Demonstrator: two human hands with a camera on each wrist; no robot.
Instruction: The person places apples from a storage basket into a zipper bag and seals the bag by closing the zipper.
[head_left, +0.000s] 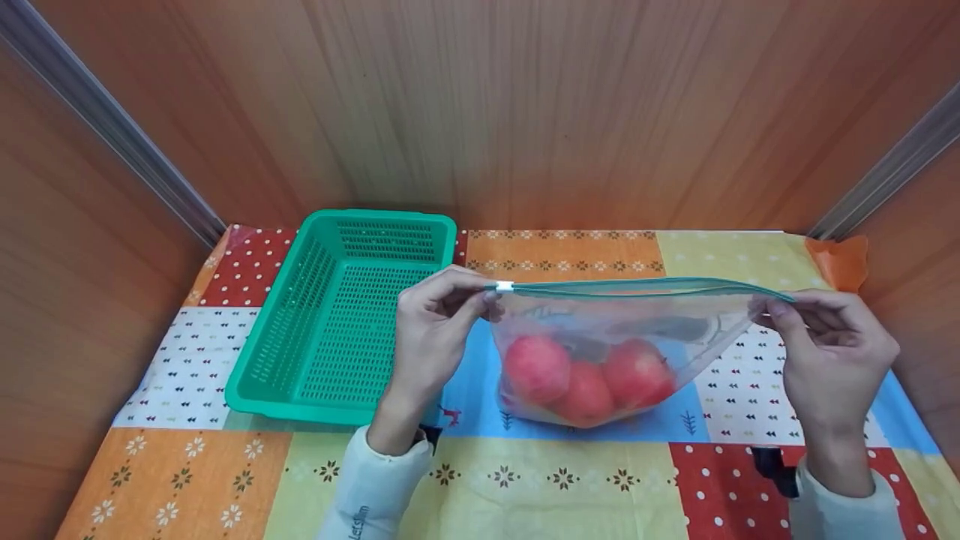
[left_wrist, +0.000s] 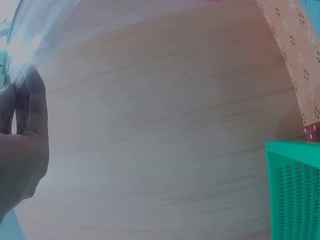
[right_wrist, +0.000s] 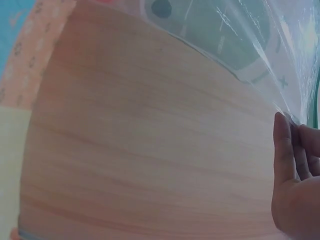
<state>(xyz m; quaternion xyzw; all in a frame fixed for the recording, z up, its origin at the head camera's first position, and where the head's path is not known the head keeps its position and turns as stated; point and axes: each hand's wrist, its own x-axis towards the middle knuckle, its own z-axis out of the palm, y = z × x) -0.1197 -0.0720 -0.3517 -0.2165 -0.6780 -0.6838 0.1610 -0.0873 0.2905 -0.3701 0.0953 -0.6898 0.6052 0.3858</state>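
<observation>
A clear zip bag point(head_left: 697, 330) with a green seal strip hangs stretched between both hands, its mouth edge running across at the top. Inside, at the bottom, lie red apples point(head_left: 537, 367), seen hazily through the plastic. My left hand point(head_left: 435, 322) pinches the bag's top left corner, right beside the white slider point(head_left: 505, 286). The opposite top corner is pinched between the thumb and fingers of my right hand point(head_left: 840, 341). In the right wrist view, the plastic is drawn into creases toward the fingertips point(right_wrist: 281, 120). Dark green print shows on the bag there.
Left of the bag stands a green perforated basket point(head_left: 262, 409), partly behind the left hand. A patchwork-print cloth point(head_left: 555, 487) covers the table. Wooden panels point(head_left: 525, 112) close off the back and sides. An orange item point(head_left: 840, 262) lies in the back right corner.
</observation>
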